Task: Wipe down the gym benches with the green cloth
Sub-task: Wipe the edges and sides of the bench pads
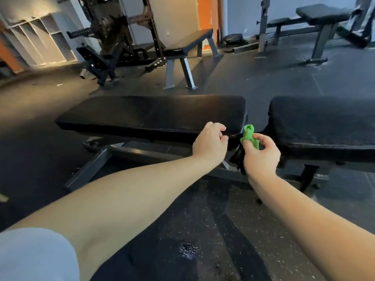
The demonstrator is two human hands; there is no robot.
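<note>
Pinching the green cloth (249,136), the right hand (261,157) hovers near the bench (152,114).

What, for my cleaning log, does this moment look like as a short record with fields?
setting: gym, dark speckled floor
near benches: long black pad and second black pad, with a gap between them
green cloth: bunched, held in front of the gap, not spread on either pad
right hand: pinches the cloth
left hand: fingers loosely curled, holds nothing, at the long pad's near edge
farther benches: flat bench behind; another bench at back right
wiping contact: none visible
</note>
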